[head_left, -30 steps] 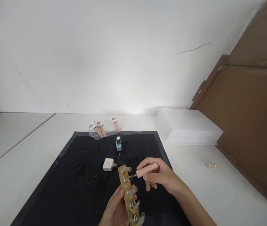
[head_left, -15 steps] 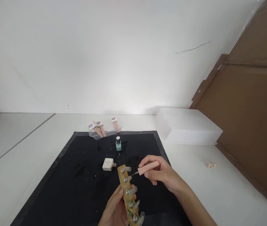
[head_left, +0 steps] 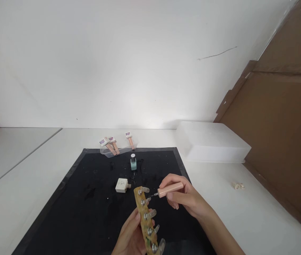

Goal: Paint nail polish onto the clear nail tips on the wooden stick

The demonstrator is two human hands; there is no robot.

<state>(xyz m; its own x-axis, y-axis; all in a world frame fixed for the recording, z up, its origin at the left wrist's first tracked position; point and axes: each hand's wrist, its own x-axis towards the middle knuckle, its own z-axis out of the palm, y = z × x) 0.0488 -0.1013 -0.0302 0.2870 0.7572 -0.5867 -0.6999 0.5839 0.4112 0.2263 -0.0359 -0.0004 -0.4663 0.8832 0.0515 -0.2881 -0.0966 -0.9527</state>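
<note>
My left hand [head_left: 131, 232] is closed around a narrow tan display strip [head_left: 144, 219], which carries several clear nail tips [head_left: 151, 214] on silvery round mounts. Between the thumb and fingers of my right hand [head_left: 183, 194] is a nail polish brush [head_left: 170, 189] with a long pink cap handle. Its dark bristle end points left, close to the second nail tip from the top; whether it touches I cannot tell. Beyond the strip, an uncapped white square nail polish bottle [head_left: 121, 185] lies on its side. A light blue polish bottle [head_left: 133, 163] with a white-topped cap stands upright behind it.
A black mat [head_left: 86, 198] covers the white table. At its far edge a clear tray [head_left: 109, 153] holds several pink-capped bottles [head_left: 115, 146]. A translucent white bin [head_left: 214, 141] stands at the back right, with small cream rings [head_left: 236, 186] nearer. Brown cardboard [head_left: 280, 141] borders the right side.
My right hand has drawn the brush slightly right, its tip still near the second nail tip. The strip in my left hand has shifted a little right.
</note>
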